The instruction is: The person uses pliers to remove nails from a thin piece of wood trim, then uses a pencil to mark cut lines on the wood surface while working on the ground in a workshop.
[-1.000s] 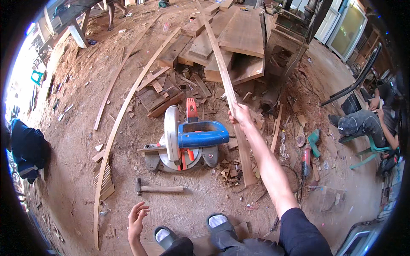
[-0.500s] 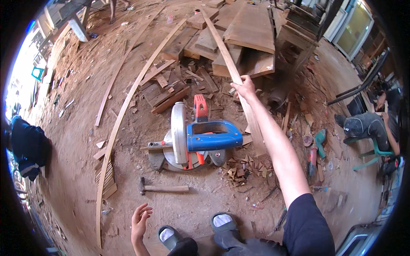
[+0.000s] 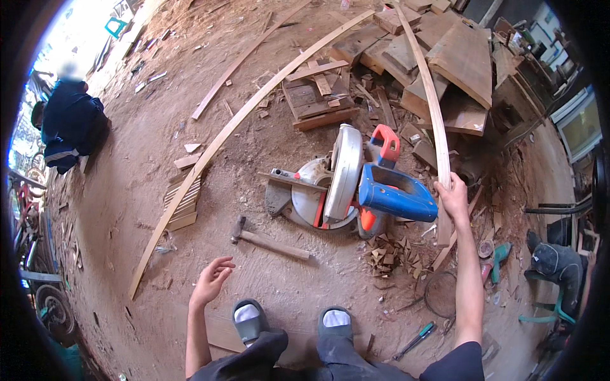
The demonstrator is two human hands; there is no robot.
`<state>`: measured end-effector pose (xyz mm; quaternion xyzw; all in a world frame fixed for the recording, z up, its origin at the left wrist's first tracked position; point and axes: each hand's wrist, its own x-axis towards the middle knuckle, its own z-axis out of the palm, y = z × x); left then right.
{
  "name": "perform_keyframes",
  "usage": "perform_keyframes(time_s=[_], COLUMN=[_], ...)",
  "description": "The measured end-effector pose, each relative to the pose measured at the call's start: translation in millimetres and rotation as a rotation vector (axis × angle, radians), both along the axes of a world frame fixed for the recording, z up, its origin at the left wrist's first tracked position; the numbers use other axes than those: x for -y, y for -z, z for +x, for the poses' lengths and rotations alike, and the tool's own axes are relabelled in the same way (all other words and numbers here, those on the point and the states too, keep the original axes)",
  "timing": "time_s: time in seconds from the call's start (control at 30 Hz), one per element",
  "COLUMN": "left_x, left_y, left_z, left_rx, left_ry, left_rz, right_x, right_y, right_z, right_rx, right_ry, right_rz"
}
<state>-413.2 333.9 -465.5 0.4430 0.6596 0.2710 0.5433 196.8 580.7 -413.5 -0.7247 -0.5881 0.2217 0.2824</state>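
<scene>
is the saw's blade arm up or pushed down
Up. The blade guard of the saw stands raised above its round base; no hand touches it.

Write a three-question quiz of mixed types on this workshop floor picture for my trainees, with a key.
1. True or false: the left hand grips the hammer.
2. What does the right hand hold?
A. a long wooden strip
B. a paint tin
C. a broom
3. Fill in: the mitre saw has a ____ motor housing.

Key
1. False: it is open and empty, short of the hammer.
2. A
3. blue
</scene>
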Motion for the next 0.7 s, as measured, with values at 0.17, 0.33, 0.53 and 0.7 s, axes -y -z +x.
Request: perform_keyframes(time_s=[0.17,0.33,0.53,0.7], left_x=[-38.9,-111.6,-169.8,-192.6], left_y=[-0.6,23.0,54.5,73.2], left_z=[-43.1,-86.8,-134.8,-147.7], left_rx=[-0.333,-0.893,-1.101,-1.165], left_ry=[0.093,0.115,0.058,0.028], left_rz=[0.139,0.487,0.387,0.404], right_x=[-43.7,-96.4,-77.7,6.5], right_y=[-13.9,-13.1,-43.3,-47.5], right_z=[-10.9,14.5,-18.3,30.5], right_rx=[-0.062,0.352,0.533,0.251], right_ry=[0.039,0.055,0.163,0.275], right_rz=[-0.016,-0.06,-0.144,0.28])
